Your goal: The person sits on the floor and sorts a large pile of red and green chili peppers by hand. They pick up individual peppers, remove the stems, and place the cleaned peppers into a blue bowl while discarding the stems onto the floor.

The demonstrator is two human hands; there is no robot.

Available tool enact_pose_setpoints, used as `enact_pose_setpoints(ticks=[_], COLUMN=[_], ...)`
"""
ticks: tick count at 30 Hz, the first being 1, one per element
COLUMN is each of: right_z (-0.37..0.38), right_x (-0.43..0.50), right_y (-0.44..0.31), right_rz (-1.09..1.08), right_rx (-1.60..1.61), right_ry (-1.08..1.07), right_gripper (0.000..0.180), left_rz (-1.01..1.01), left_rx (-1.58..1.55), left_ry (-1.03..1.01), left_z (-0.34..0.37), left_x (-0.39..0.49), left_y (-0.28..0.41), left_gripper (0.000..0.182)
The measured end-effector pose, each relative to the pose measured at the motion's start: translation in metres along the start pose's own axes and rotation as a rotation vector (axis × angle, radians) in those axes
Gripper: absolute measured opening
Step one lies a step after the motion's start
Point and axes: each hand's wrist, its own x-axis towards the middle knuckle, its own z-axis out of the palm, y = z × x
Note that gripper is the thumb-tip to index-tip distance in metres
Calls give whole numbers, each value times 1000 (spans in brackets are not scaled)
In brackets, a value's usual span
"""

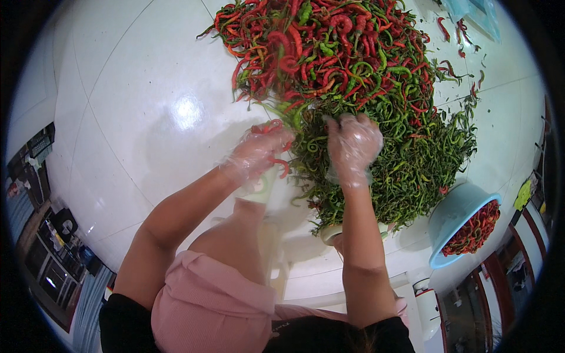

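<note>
A large heap of red chili peppers (309, 48), mixed with some green ones, lies on the tiled floor. Nearer to me it turns into a mass of green peppers and stems (410, 172). My left hand (260, 148), in a clear plastic glove, holds several red peppers (281, 167) just left of the heap; some stick out past the fingers. Over the green part is my right hand (354, 141), also gloved, with its fingers bent down at the heap. Whether it grips anything is hidden behind the hand.
A light blue plastic basin (459, 220) of red peppers stands tilted in view at the right. Loose peppers (448, 68) and leaf bits lie right of the heap. A blue plastic bag (479, 17) is at the top right. My legs and slippers are close below the heap.
</note>
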Motion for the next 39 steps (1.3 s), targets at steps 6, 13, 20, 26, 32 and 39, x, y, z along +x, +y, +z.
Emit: enact_pose_setpoints(ticks=[6, 13, 20, 26, 32, 39], right_z=[8, -41, -61, -41, -33, -15], right_x=[13, -20, -40, -62, -72, -77], right_y=[10, 36, 27, -1, -12, -27], right_rz=[-46, 811, 1056, 966, 924, 245], right_rx=[16, 1116, 1771, 1848, 1828, 1028], right_ry=[-93, -306, -371, -350, -436, 55], right_gripper=[9, 24, 7, 5, 7, 14], left_rz=[15, 17, 286, -21, -165, 34], left_rx=[-84, -93, 86, 70, -39, -100], left_ry=[-68, -32, -136, -297, -323, -195], left_z=[2, 1, 10, 34, 17, 25], left_x=[-2, -8, -10, -31, -24, -30], left_y=[3, 7, -7, 5, -13, -20], left_gripper=[26, 24, 26, 25, 22, 19])
